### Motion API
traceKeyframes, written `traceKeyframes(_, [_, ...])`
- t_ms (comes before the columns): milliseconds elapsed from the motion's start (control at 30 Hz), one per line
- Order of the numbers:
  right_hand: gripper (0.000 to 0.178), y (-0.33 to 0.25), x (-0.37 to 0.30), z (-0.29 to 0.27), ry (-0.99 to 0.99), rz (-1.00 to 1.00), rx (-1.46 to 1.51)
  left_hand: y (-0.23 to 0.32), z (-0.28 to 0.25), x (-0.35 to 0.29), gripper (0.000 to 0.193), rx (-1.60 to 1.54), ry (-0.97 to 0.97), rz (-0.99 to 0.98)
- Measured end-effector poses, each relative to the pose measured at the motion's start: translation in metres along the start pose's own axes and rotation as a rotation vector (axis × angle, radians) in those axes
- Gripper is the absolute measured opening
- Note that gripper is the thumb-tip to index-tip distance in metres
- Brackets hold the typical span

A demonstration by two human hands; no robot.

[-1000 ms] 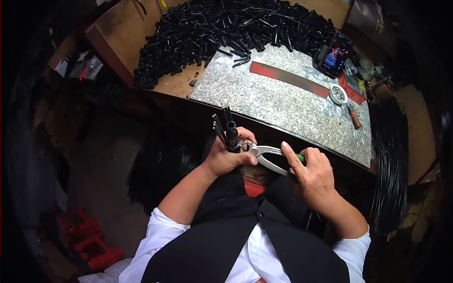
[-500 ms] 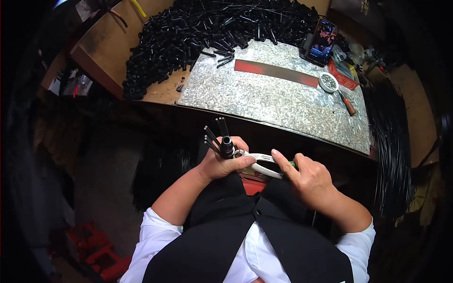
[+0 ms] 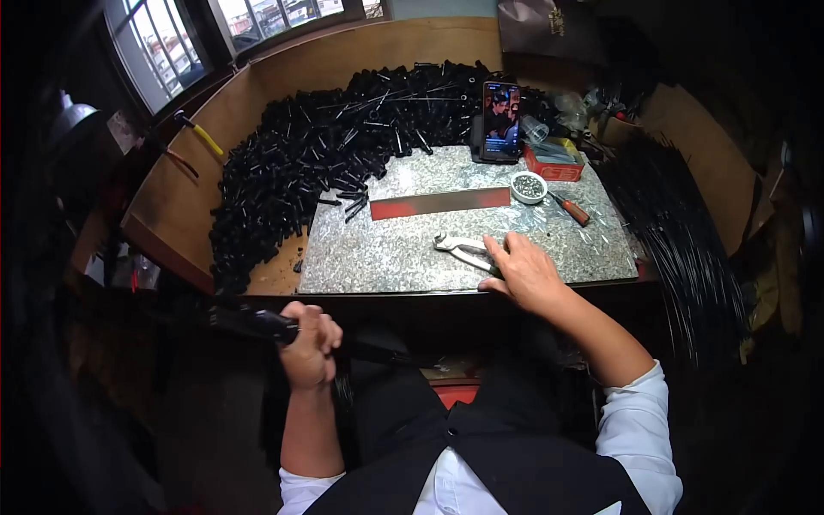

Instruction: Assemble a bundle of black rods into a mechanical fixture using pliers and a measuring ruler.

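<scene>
Now that the pliers (image 3: 463,249) have come away from the black bundle (image 3: 253,322), the two are well apart; half a second ago the pliers' head was up against the bundle in front of the person's lap. I take that as a break in the plier work. The pliers lie at the front of the speckled bench (image 3: 343,270), head pointing to the left. The right hand (image 3: 528,270) covers their handle end, fingers loosely bent and partly spread; I can't tell whether they grip or are letting go. The left hand (image 3: 307,348) has swung out to the left, below the bench edge, its fingers closed around the bundle, which has tipped from upright to sideways and is blurred.

Across the bench runs a flat red-and-brown strip (image 3: 438,202). Near its right end sit a white bowl (image 3: 528,201) of small bits, an orange-handled screwdriver (image 3: 573,210) and a red box (image 3: 558,171), with a lit phone (image 3: 501,120) propped behind. Black parts (image 3: 326,146) are heaped at the back and left; long black rods (image 3: 678,240) hang off the right side. Beyond the wooden side wall, daylight comes through a barred window (image 3: 163,47).
</scene>
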State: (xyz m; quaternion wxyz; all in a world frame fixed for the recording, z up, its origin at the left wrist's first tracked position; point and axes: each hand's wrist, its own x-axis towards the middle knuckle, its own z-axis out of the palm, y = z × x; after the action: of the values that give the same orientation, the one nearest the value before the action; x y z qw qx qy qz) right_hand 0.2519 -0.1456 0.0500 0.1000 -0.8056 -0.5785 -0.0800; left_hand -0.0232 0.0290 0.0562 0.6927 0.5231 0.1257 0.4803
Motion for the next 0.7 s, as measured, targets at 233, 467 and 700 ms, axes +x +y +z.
traceKeyframes(233, [0.036, -0.087, -0.054, 0.034, -0.192, -0.463, 0.979, 0.039, -0.017, 0.015, 0.037, -0.374, 0.149, 0.030])
traceKeyframes(467, [0.081, -0.077, -0.053, 0.007, -0.053, -0.196, 1.621, 0.001, 0.007, -0.001, 0.045, -0.888, 0.294, -0.218])
traceKeyframes(700, [0.015, -0.050, -0.039, -0.076, 0.247, -0.203, 1.355, -0.046, 0.052, -0.059, 0.057, -0.370, -0.331, -0.794])
